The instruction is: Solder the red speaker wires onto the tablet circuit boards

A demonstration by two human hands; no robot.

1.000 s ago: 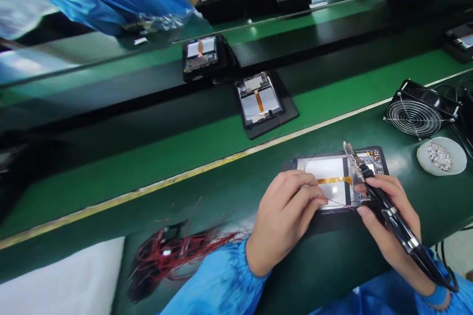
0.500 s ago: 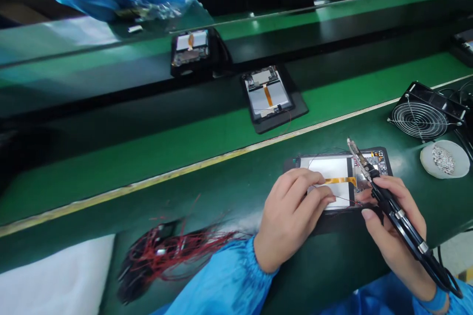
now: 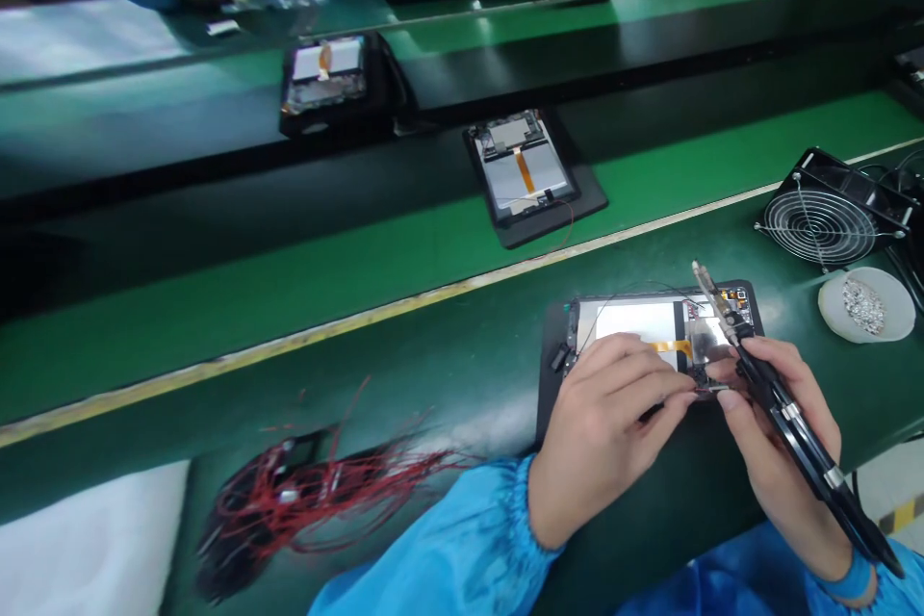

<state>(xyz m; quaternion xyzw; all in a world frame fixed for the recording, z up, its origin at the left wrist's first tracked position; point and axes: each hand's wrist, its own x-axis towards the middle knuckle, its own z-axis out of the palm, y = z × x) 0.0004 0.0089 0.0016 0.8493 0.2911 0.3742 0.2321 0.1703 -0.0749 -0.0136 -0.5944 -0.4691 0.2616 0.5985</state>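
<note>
On the green desk, an opened tablet lies at two o'clock from the wearer. The right hand grips a soldering iron; the left fingers curl over the tablet, though whether they pinch anything is hard to tell. A slipped tip could scorch the orange ribbon cable.

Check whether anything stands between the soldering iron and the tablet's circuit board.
Nothing visible does: the soldering iron in the right hand has its tip end over the circuit board, and the left hand rests to the board's left.
</note>
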